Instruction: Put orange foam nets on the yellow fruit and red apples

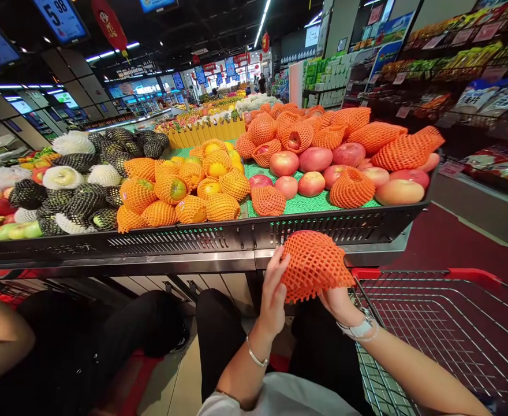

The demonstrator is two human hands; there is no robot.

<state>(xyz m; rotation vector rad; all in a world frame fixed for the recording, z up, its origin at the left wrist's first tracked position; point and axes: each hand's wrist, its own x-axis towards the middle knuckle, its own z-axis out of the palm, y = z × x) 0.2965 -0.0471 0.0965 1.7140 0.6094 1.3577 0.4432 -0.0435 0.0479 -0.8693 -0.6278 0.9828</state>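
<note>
Both my hands hold one fruit wrapped in an orange foam net (312,263), just below the front edge of the fruit stand. My left hand (273,294) presses its fingers against the net's left side; a thin bracelet shows on that wrist. My right hand (338,303) cups the net from underneath, mostly hidden by it, with a white watch on the wrist. On the stand above lie bare red apples (314,159) and apples in orange nets (351,188) on a green mat.
The black display stand (236,237) runs across the view, with netted oranges (180,193) in the middle and fruit in black and white nets (76,190) at left. A red-rimmed wire shopping cart (444,329) stands at lower right. Another person's arm (0,335) shows at lower left. Shelves line the right aisle.
</note>
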